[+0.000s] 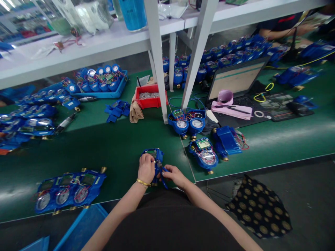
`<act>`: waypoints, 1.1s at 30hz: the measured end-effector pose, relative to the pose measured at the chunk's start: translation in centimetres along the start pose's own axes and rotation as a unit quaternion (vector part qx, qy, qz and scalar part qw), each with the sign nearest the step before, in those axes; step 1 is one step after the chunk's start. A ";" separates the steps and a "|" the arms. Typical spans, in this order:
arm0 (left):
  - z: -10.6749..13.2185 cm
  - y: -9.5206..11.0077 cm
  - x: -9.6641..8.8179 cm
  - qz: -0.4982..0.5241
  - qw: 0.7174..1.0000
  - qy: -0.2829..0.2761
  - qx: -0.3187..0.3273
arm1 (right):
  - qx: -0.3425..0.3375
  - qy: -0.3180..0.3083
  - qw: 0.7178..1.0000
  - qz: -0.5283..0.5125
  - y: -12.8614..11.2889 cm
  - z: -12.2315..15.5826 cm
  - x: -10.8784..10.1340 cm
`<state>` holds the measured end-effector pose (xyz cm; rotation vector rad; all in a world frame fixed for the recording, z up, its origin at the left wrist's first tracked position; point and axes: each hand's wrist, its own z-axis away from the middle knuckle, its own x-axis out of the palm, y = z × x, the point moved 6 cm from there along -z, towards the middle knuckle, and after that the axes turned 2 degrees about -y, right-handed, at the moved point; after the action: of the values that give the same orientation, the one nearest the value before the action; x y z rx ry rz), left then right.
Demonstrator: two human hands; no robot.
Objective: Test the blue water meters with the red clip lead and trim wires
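At the front edge of the green bench lies a blue water meter [159, 153] with a small circuit board in its top. My left hand [146, 168] is closed over its left side, fingers bent together at the wiring; what they pinch is hidden. In my right hand [174, 175] are blue-handled pliers [163, 177], their jaws at the meter near my left fingertips. Much of the meter is covered by my hands. To the right, another opened water meter [204, 155] shows its display and round dial.
Three joined-up meters [70, 190] lie at the front left. A red bin of small screws [149, 99] stands by the shelf post [160, 69]. Further right are a laptop [235, 82], a pink strap [231, 108] and more meters. Behind the shelf, a person's arm [280, 33] shows.
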<state>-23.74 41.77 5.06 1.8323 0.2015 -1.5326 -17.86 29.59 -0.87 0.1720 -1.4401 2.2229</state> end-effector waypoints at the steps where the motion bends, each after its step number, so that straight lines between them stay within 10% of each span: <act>1: 0.0 0.0 0.0 0.004 1.000 0.000 0.001 | -0.003 0.002 1.000 0.001 0.0 0.0 0.0; 13: 0.5 0.2 0.1 0.059 0.998 -0.008 -0.015 | -0.025 0.005 0.999 0.040 0.5 0.0 -0.7; 25: 3.9 -2.7 3.0 0.112 0.974 -0.085 -0.176 | -0.090 0.134 0.975 0.152 -0.1 5.6 -5.5; 33: -3.7 0.5 5.1 0.117 0.956 -0.088 -0.256 | -0.067 0.179 0.961 0.199 -0.4 9.1 -6.8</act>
<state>-19.17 42.02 0.74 1.2574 0.2592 -1.3172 -13.10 19.46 1.04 -0.5862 -1.5069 2.2897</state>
